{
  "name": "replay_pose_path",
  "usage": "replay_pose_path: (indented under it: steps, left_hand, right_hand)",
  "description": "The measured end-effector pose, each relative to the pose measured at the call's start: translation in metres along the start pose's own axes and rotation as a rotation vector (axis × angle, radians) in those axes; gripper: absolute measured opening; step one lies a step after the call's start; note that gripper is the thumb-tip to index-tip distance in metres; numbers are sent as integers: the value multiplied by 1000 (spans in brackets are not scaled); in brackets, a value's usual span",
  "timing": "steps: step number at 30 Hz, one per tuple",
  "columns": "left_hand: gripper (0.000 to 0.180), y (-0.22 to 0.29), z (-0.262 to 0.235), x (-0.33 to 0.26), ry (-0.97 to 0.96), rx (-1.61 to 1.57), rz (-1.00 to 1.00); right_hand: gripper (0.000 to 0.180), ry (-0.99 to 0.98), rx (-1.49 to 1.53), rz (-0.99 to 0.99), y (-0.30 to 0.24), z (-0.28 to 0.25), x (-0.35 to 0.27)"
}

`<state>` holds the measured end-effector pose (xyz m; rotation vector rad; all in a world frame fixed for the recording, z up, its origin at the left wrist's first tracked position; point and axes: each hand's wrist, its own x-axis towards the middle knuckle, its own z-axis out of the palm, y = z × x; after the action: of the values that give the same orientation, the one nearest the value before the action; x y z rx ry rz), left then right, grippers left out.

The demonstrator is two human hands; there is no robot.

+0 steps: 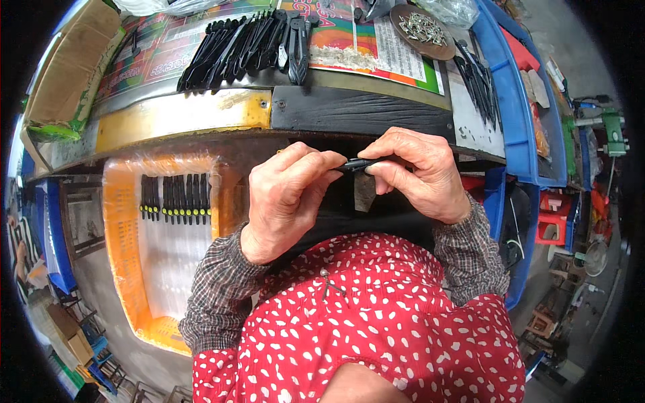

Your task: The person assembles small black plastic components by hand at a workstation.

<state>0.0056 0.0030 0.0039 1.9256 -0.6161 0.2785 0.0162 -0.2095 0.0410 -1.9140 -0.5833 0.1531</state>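
My left hand point(285, 195) and my right hand point(422, 171) meet in front of the table edge. Between their pinched fingertips is a slim black part point(355, 164), lying nearly level. The left fingers grip one end, the right fingers the other, and they cover much of it, so its exact kind does not show. Beyond my hands, a heap of long black handle-like pieces point(235, 54) lies on the table. To its right, small silver pins point(422, 28) fill a round brown dish point(445, 52). More thin black pieces point(478, 87) lie further right.
At the lower left an orange crate point(122, 228), lined with clear plastic, holds a row of black pieces point(176, 195) with yellow-green dots. A cardboard box point(67, 67) stands at the table's left end. A blue bin point(500, 80) borders the right. The table's front edge point(363, 111) runs just beyond my hands.
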Motion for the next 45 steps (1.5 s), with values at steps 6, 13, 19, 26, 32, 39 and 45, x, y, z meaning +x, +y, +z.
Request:
replay_pose_path:
  steps: [6,13,19,26,32,39,45]
  left_hand:
    - [24,-1,3,-2,65,-25,-15]
    - [23,-2,3,1,35,-22,2]
    - [18,3,-8,1,-44,-132,-41]
    - [16,11,-23,0,49,-846,-511]
    - [19,7,-28,5,35,-1050,-518]
    - [14,5,-42,24,129,-957,-370]
    - [10,-2,-84,78,264,-598,-225]
  right_hand:
    - [10,40,-32,-40,2,4,-1]
    - [16,27,-181,-130,3,6,6]
    - [14,44,-237,-217,-5,7,4]
    - [18,90,-151,-180,-20,13,11]
    - [15,102,-101,-214,-22,16,20]
    - [19,170,-33,-151,-22,23,33]
    - [22,181,0,-69,-22,5,39]
